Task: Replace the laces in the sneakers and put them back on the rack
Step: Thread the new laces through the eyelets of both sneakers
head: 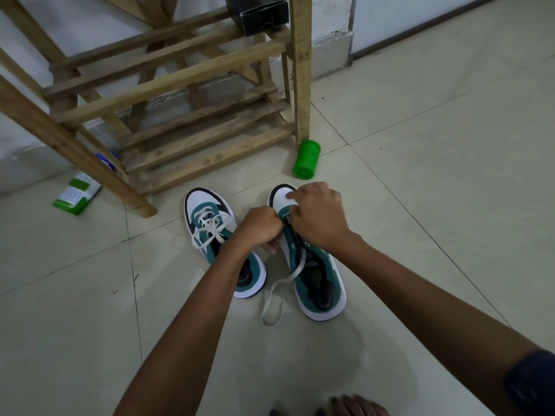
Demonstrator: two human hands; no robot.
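Two green and white sneakers stand side by side on the tiled floor. The left sneaker (210, 232) has its white lace tied in a bow. Over the front eyelets of the right sneaker (318, 280) both my hands work close together. My left hand (259, 228) has curled fingers and pinches the lace beside the shoe's inner edge. My right hand (319, 214) covers the toe end of the lacing with fingers bent down onto the lace. A loose white lace (277, 295) trails from the right sneaker onto the floor between the shoes. Where the fingers meet the lace is hidden.
A slatted wooden shoe rack (192, 115) stands just beyond the sneakers, with a black box (258, 13) on an upper shelf. A green plastic container (306, 159) stands by the rack's right leg. A green and white packet (76, 193) lies at left. My toes (345, 406) show at the bottom edge.
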